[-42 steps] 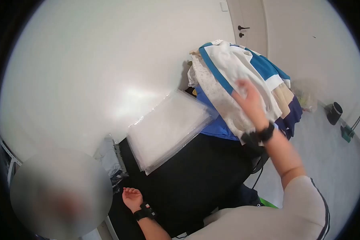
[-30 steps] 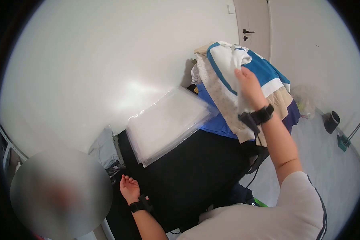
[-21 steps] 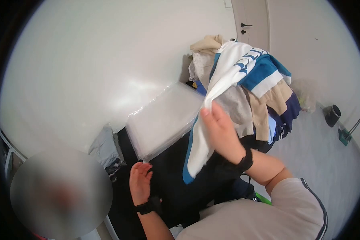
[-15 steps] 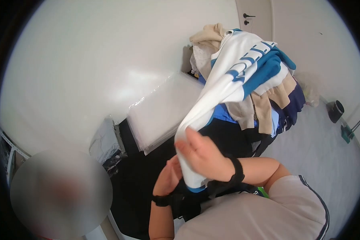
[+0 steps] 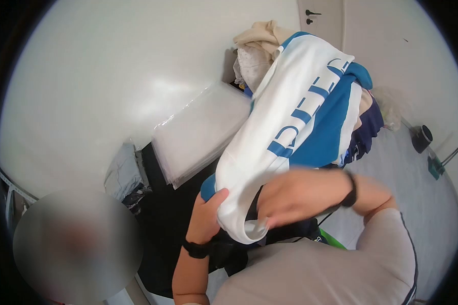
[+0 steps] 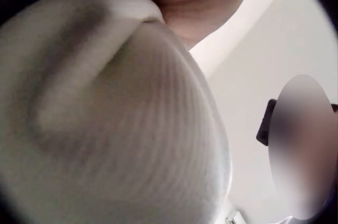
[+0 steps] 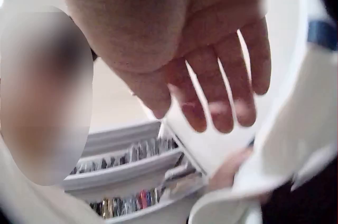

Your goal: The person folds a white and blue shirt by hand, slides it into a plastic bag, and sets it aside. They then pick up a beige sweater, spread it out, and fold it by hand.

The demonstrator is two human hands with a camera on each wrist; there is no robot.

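Note:
A white and blue sweatshirt (image 5: 295, 91) with large blue lettering stretches from the clothes pile down toward the person. My left hand (image 5: 206, 216) grips its near left edge, thumb lying on the white cloth. In the left wrist view, white ribbed fabric of the sweatshirt (image 6: 153, 129) covers most of the frame and hides the fingers. My right hand (image 5: 295, 195), slightly blurred, is over the near end beside a folded white opening. The right wrist view shows that hand (image 7: 169, 29) with fingers extended and spread, nothing held, the white cloth to its right.
Flat clear plastic bags (image 5: 203, 127) lie stacked on the black surface (image 5: 158, 234) by the wall. A grey package (image 5: 124, 173) is left of them. Beige clothes (image 5: 262, 35) and a navy garment (image 5: 366, 127) form the pile. A black bin (image 5: 421, 138) stands on the floor.
My right hand reached the pile, pulled the sweatshirt's near end toward the person, then let go and moved right. My left hand rose from the black surface and took hold of the sweatshirt's edge.

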